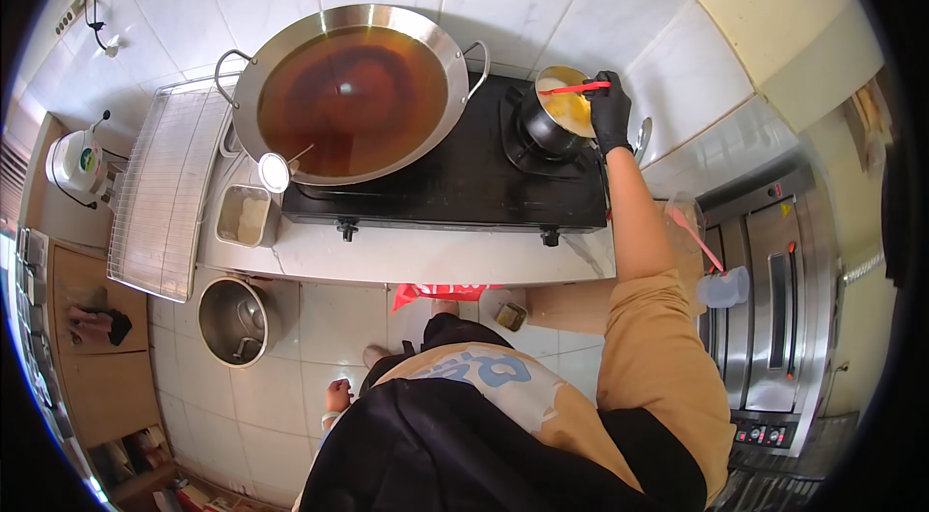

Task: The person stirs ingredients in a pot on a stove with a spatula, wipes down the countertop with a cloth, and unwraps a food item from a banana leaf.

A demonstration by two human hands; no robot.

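Observation:
My right hand (610,110), in a black glove, is closed round the handle of a red spatula (573,87). The spatula reaches over the rim of a small dark pot (552,136) on the stove's right burner. Inside the pot is a pale, foamy mixture (561,104) with yellow patches. How deep the spatula's tip goes cannot be made out. Bare, my left hand (339,394) hangs low beside my body, its fingers loosely curled and nothing seen in them.
A wide two-handled pan (373,20) of brown liquid covers the stove's left side. Left of it lie a wire rack (164,188) and a metal container (247,215). A steel pot (235,321) stands on the floor. An oven (774,309) is at right, near a pink utensil (697,239).

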